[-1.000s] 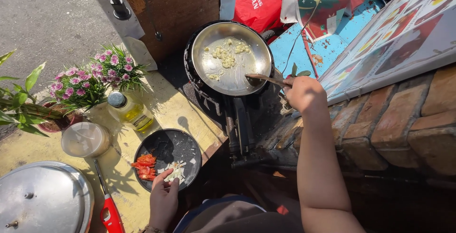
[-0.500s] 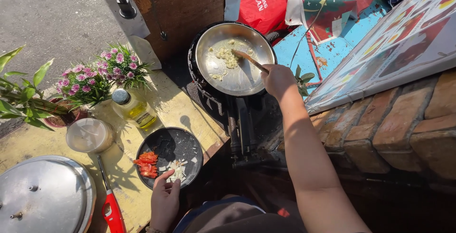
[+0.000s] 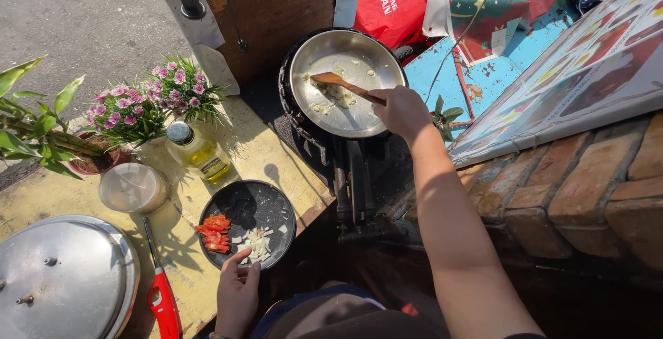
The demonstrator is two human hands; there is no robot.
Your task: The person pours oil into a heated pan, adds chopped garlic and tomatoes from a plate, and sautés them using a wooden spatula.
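Right hand point(image 3: 402, 109) fingers clamped on wooden spatula point(image 3: 337, 82) in far silver pan point(image 3: 347, 82), left hand point(image 3: 237, 295) fingers together, touching near black plate point(image 3: 246, 209) of chopped vegetables.

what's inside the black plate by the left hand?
The black plate holds chopped red tomato and diced white onion near its front edge. The left hand touches that edge, with its fingertips hiding a little of the onion.

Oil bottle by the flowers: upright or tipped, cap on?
Upright, cap on. The oil bottle stands on the yellow table beside the pink flowers, its dark cap on top. Neither hand touches it.
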